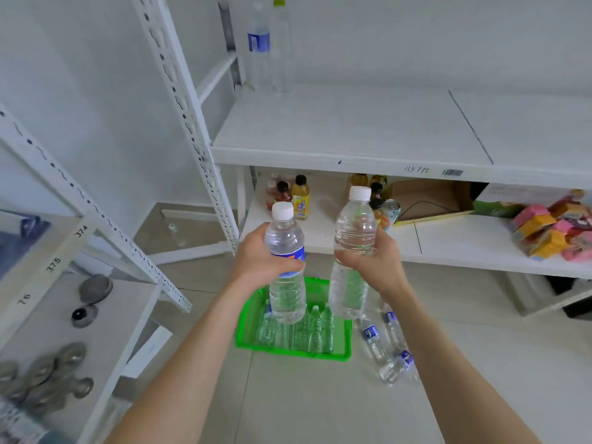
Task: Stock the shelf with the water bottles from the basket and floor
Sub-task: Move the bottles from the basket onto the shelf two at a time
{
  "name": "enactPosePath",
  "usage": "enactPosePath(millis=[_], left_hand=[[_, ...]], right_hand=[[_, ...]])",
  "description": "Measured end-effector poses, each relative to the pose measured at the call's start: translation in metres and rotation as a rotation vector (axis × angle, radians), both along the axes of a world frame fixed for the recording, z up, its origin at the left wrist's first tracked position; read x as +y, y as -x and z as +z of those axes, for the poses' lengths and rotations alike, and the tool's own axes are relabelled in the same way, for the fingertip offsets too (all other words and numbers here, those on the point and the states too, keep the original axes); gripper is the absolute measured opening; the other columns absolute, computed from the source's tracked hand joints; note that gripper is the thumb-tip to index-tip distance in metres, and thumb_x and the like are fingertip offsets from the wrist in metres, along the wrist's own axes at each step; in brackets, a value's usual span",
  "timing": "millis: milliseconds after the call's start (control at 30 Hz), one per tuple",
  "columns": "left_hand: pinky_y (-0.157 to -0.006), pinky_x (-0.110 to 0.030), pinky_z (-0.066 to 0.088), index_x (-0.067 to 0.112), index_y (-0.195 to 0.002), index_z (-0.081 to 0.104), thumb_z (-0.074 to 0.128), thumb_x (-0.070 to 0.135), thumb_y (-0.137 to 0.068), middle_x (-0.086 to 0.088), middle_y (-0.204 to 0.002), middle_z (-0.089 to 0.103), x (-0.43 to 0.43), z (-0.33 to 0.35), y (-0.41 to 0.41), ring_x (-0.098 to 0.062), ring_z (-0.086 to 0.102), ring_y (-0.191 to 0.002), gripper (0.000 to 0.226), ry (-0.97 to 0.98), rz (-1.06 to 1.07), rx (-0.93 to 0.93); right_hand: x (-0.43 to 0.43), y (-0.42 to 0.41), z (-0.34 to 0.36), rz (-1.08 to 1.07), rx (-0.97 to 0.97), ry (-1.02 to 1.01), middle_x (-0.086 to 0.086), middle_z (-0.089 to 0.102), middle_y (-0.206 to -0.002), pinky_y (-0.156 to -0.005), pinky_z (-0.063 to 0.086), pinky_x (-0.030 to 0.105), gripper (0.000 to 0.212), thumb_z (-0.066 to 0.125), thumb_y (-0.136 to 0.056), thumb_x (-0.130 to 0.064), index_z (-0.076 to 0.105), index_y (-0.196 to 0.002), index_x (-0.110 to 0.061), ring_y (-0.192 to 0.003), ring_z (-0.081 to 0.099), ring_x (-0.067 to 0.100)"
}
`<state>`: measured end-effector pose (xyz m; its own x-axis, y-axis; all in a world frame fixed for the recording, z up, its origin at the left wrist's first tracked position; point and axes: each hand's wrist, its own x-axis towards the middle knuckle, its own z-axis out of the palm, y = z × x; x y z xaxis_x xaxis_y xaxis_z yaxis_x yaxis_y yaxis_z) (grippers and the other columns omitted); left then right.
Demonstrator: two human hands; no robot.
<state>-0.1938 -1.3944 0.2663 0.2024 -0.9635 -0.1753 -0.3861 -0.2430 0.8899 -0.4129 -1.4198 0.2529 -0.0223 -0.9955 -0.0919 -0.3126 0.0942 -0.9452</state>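
Head view. The left hand [256, 261] is wrapped round the middle of an upright bottle [286, 293] with a white cap and a blue label whose print is too blurred to read. The right hand [376, 262] is curled round a second upright, white-capped bottle, the plain bottle [355, 225], which shows no label. Both are held side by side, apart, above the green basket [288, 351] on the floor [320, 405]. More clear bottles stand in the basket [315, 328]. Three blue-labelled bottles lie on the floor [373, 338] just beside the basket's right edge. At the back left corner of the upper shelf [352, 129] stand two tall bottles, one blue-labelled [259, 43] and one with a yellow-green cap [281, 43]. The shelf's front edge bears handwriting that seems to read "B5712" [415, 170], next to a barcode sticker [452, 172]. The lower shelf [464, 245] carries dark-capped drink bottles [300, 197], a can [389, 213], a cardboard box [429, 197] and pink and orange packets [551, 229]. The left rack [48, 251] is marked "374", "375" and "76".
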Motion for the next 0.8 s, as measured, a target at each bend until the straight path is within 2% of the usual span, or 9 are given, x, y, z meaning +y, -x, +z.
enactPosePath(millis=[100,233,333,433,533,800], left_hand=[[-0.083,-0.040,0.058,0.031,-0.097,0.066,0.089,0.025,-0.044,0.012,-0.092,0.073,-0.002,0.036,0.004,-0.008,0.069,-0.086,0.058,0.072,-0.006,-0.002],[-0.081,-0.039,0.058,0.028,-0.099,0.066,0.091,0.021,-0.046,0.010,-0.092,0.073,-0.013,0.078,0.003,-0.010,0.069,-0.085,0.059,0.152,0.003,-0.019],[-0.079,-0.035,0.058,0.028,-0.099,0.065,0.092,0.021,-0.048,0.010,-0.093,0.072,-0.028,0.108,-0.002,-0.009,0.069,-0.085,0.058,0.201,0.002,-0.032],[-0.077,-0.033,0.058,0.028,-0.099,0.064,0.092,0.022,-0.048,0.009,-0.093,0.071,-0.048,0.133,-0.012,-0.010,0.069,-0.086,0.059,0.241,-0.014,-0.042],[-0.078,-0.033,0.057,0.029,-0.101,0.063,0.092,0.021,-0.049,0.009,-0.096,0.071,-0.073,0.148,-0.025,-0.010,0.068,-0.088,0.060,0.265,-0.034,-0.051],[-0.084,-0.035,0.057,0.027,-0.109,0.062,0.092,0.020,-0.048,0.007,-0.102,0.070,-0.164,0.157,-0.071,-0.014,0.067,-0.095,0.068,0.302,-0.030,-0.047]], right_hand=[[-0.007,0.002,0.037,0.036,-0.020,0.071,-0.006,0.073,-0.091,-0.082,0.057,0.040,0.047,0.085,-0.063,-0.017,0.065,-0.105,-0.021,-0.084,0.070,0.012],[-0.020,0.000,0.076,0.074,-0.040,0.135,-0.006,0.074,-0.088,-0.082,0.058,0.042,0.048,0.082,-0.056,-0.028,0.065,-0.101,-0.026,-0.084,0.071,0.013],[-0.034,-0.005,0.099,0.119,-0.089,0.172,-0.003,0.075,-0.089,-0.081,0.059,0.046,0.045,0.083,-0.060,-0.019,0.066,-0.102,-0.023,-0.085,0.072,0.016],[-0.052,-0.016,0.119,0.140,-0.132,0.206,0.000,0.074,-0.095,-0.079,0.059,0.039,0.049,0.084,-0.066,-0.011,0.064,-0.110,-0.017,-0.088,0.071,0.017],[-0.076,-0.031,0.132,0.164,-0.138,0.228,-0.001,0.072,-0.100,-0.078,0.057,0.032,0.054,0.083,-0.069,-0.010,0.060,-0.117,-0.016,-0.090,0.070,0.013],[-0.163,-0.074,0.140,0.122,-0.154,0.296,-0.003,0.072,-0.103,-0.083,0.058,0.034,0.056,0.086,-0.066,-0.012,0.061,-0.116,-0.018,-0.092,0.070,0.012]])
